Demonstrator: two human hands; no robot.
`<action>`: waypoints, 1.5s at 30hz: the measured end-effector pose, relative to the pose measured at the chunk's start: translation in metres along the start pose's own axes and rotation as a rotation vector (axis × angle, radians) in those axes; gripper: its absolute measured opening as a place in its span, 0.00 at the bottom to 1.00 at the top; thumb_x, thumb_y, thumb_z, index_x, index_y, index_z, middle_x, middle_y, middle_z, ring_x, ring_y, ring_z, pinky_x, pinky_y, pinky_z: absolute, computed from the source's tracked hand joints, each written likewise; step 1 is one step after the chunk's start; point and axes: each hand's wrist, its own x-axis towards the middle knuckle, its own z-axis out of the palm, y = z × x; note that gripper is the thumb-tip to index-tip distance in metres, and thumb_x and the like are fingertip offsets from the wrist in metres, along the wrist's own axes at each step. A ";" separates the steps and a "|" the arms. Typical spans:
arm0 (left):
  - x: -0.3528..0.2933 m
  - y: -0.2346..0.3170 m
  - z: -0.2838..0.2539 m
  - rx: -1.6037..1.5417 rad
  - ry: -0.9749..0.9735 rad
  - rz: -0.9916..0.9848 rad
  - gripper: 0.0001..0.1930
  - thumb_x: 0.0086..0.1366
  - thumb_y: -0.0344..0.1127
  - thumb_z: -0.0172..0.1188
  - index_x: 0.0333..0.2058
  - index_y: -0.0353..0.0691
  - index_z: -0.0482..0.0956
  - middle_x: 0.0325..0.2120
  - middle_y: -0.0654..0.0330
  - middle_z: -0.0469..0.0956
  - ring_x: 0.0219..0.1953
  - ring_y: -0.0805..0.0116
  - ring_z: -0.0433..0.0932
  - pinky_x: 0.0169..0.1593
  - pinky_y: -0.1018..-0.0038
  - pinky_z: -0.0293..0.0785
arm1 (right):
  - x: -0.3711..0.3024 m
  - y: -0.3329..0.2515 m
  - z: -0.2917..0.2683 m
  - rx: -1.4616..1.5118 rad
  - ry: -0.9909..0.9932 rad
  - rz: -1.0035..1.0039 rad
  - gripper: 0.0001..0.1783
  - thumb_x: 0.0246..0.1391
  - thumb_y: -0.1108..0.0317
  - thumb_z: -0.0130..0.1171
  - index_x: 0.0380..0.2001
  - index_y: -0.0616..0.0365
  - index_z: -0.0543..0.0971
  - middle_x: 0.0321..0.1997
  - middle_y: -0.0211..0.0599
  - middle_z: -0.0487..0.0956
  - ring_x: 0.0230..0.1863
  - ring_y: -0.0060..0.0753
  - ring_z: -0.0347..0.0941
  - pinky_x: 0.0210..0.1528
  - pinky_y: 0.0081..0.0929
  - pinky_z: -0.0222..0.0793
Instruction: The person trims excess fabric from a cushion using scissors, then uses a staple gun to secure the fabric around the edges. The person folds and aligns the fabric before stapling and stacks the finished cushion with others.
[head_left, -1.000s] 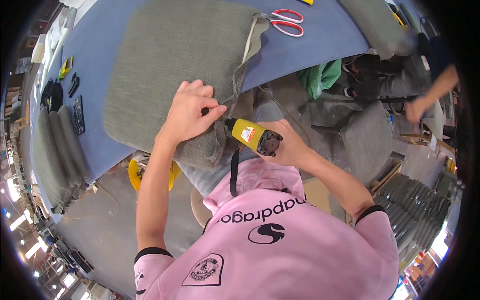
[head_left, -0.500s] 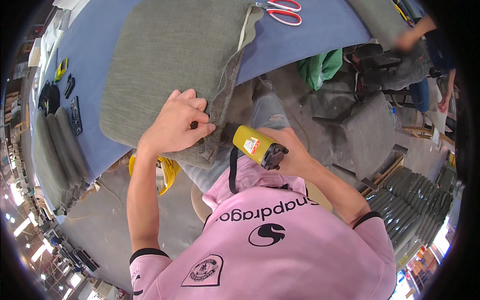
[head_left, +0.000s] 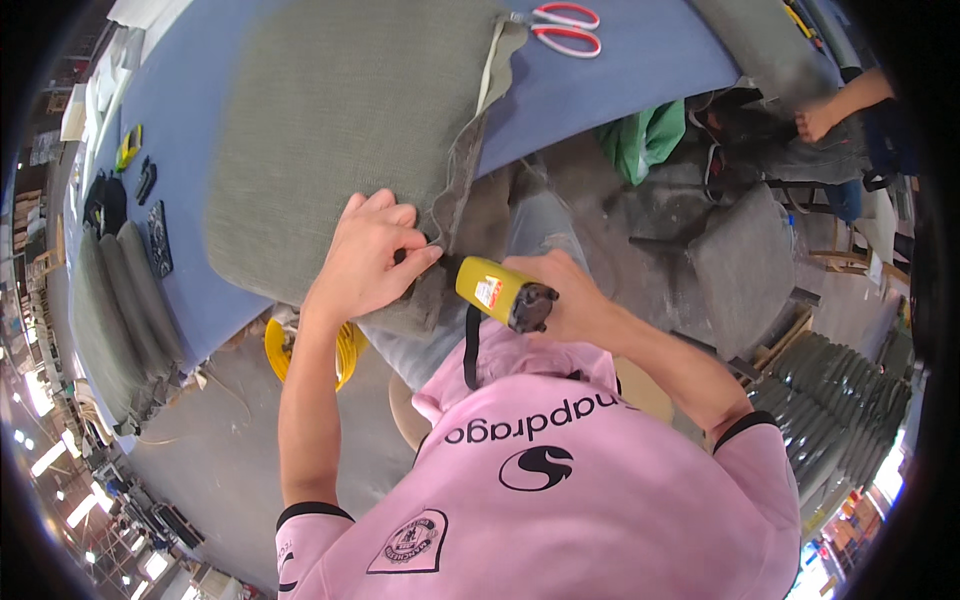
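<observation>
Head: left fingers (head_left: 415, 264) pinch one grey-green cushion (head_left: 330, 130); right fingers (head_left: 540, 266) grip one yellow tool (head_left: 492, 289).

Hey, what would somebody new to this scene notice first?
Likely the yellow tool in the right hand, held close to the loose fabric edge of a grey-green cushion. The left hand rests on that cushion; beyond, red-and-white scissors lie on the blue tabletop.
</observation>
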 end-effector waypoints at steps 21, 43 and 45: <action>0.023 -0.004 -0.012 -0.082 -0.179 0.046 0.19 0.62 0.40 0.74 0.19 0.37 0.76 0.24 0.63 0.61 0.37 0.60 0.61 0.45 0.61 0.54 | -0.010 -0.003 -0.025 -0.024 0.067 -0.070 0.27 0.43 0.69 0.80 0.50 0.59 0.85 0.37 0.51 0.88 0.39 0.64 0.83 0.41 0.44 0.76; 0.004 0.011 -0.011 0.022 -0.092 -0.061 0.14 0.60 0.43 0.75 0.22 0.42 0.83 0.26 0.64 0.70 0.39 0.60 0.68 0.47 0.62 0.62 | -0.030 -0.005 -0.016 0.036 0.076 -0.039 0.32 0.42 0.70 0.81 0.55 0.61 0.84 0.40 0.52 0.88 0.42 0.56 0.86 0.45 0.40 0.79; 0.003 0.001 -0.007 -0.119 -0.032 -0.101 0.09 0.59 0.40 0.74 0.30 0.42 0.85 0.30 0.62 0.75 0.43 0.59 0.71 0.50 0.61 0.65 | -0.037 -0.004 -0.016 0.199 0.092 -0.038 0.34 0.43 0.68 0.83 0.57 0.61 0.83 0.42 0.50 0.88 0.41 0.47 0.86 0.48 0.36 0.80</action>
